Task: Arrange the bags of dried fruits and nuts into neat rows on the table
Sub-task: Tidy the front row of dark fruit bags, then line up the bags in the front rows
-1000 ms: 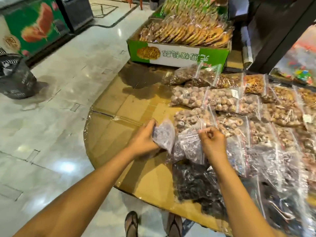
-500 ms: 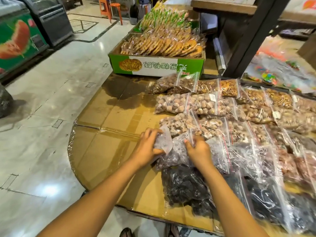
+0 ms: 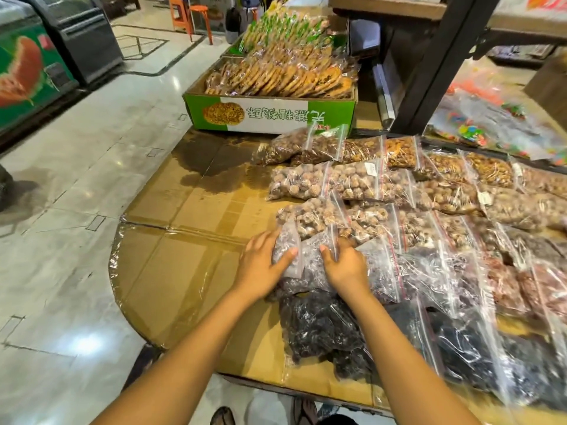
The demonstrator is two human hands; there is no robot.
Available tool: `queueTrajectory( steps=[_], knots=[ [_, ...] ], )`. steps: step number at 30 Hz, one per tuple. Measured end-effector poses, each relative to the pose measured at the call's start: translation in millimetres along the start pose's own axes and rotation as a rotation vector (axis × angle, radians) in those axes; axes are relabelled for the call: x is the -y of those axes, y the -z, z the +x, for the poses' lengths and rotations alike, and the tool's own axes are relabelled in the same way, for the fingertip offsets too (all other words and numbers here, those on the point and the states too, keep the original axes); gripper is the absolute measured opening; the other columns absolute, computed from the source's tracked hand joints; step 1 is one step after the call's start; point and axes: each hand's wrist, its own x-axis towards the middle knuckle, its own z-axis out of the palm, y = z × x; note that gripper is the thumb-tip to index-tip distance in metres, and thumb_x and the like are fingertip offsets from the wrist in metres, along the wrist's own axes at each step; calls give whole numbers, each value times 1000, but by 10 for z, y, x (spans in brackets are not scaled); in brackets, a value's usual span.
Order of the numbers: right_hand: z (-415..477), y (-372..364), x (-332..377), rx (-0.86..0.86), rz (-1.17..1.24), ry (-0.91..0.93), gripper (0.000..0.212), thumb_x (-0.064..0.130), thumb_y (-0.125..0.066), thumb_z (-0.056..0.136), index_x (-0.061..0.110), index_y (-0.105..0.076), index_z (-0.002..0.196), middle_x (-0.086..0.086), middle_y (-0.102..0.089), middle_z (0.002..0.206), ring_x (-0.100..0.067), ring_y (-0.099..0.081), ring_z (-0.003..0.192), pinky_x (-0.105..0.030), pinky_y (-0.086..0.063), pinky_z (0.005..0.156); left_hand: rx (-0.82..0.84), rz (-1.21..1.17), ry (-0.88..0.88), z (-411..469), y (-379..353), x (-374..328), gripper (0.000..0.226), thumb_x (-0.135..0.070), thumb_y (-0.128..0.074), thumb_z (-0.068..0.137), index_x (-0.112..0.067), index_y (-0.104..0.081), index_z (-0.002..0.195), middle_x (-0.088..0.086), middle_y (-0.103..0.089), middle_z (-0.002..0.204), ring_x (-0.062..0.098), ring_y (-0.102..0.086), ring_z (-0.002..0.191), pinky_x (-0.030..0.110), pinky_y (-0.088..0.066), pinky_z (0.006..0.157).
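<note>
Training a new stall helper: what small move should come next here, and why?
Probably lay the purple fruit bag flat and let go: the left hand and right hand both hold it, crumpled, at its row's left end, next to the nut bag.

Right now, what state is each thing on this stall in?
Left hand, gripping the end bag.
Right hand, gripping the neighbouring bag.
Walnut bags, lying in overlapping rows.
Dark-fruit bag, flat near the table edge.
Green carton, open-topped, full of biscuits.
Orange stool, upright.
</note>
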Motion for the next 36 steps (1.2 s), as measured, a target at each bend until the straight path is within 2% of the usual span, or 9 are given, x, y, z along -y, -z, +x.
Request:
queueTrajectory(
  steps=[3, 9, 13, 17, 20, 25, 29, 33, 36],
  knots=[
    [1, -6, -18, -3, 8, 14, 48, 41, -48, 96, 7, -49, 129, -14, -68, 97, -33, -63, 89, -32, -44, 66, 45, 124, -96, -22, -14, 12, 80, -75, -26, 83, -25, -34, 145, 0, -41, 147, 22, -35, 134, 43, -32, 109],
    [-137, 123, -99, 70, 224, 23, 46, 28, -59, 93, 9, -46, 133, -9, -60, 117, -16, -56, 89, -27, -45, 78, 174, 159, -187, -27, 195, 220, 85, -79, -33, 78, -29, -32, 146, -4, -35, 151, 13, -30, 136, 32, -25, 107],
    [-536, 245, -313, -131, -36, 209, 42, 29, -62, 90, 6, -53, 125, -10, -56, 121, -25, -44, 118, -32, -37, 97, 164, 54, -200, 12, 201, 283, 86, -83, -32, 76, -26, -43, 139, -2, -45, 144, 12, -39, 128, 39, -35, 106],
    [-742, 254, -444, -147, -285, 82, 52, 52, -57, 87, 8, -60, 115, -11, -58, 123, -31, -36, 120, -43, -36, 97, 93, -174, -111, 61, 93, 194, 61, -82, -37, 77, -36, -50, 114, -9, -60, 117, 15, -56, 107, 38, -47, 89],
    [-775, 216, -337, -154, -281, 20, 54, 53, -55, 87, 8, -59, 117, -13, -55, 126, -32, -35, 123, -43, -25, 104, 119, -144, -26, 149, 56, 130, 74, -87, -42, 70, -41, -43, 128, -11, -55, 131, 15, -54, 115, 39, -47, 94],
    [-898, 151, -190, -153, -379, -49, 60, 52, -43, 94, 4, -46, 129, -14, -66, 105, -34, -51, 111, -41, -41, 87, 120, -28, 6, 247, 72, 129, 92, -93, -44, 59, -28, -59, 122, 1, -69, 115, 23, -65, 102, 44, -53, 88],
    [-947, 252, -141, 9, -2, -143, 58, 39, -57, 92, 7, -37, 137, -12, -66, 100, -28, -62, 90, -31, -42, 63, 187, -139, -18, 312, 154, 52, 67, -84, -52, 61, -35, -64, 104, -13, -70, 93, 13, -67, 86, 31, -51, 71],
    [-1139, 227, -148, 42, -18, -200, 55, 37, -59, 91, 7, -41, 134, -13, -65, 106, -23, -58, 77, -31, -43, 64, 333, -136, -79, 475, 233, 40, 48, -80, -50, 61, -43, -59, 89, -5, -71, 85, 20, -68, 76, 45, -55, 69],
    [-1307, 112, -169, -85, -57, -207, 52, 43, -57, 91, 4, -49, 126, -13, -66, 101, -26, -62, 88, -30, -41, 64, 359, -13, -128, 450, 221, 60, 87, -93, -34, 61, -30, -59, 116, 5, -68, 111, 24, -65, 95, 49, -53, 83]
  ],
)
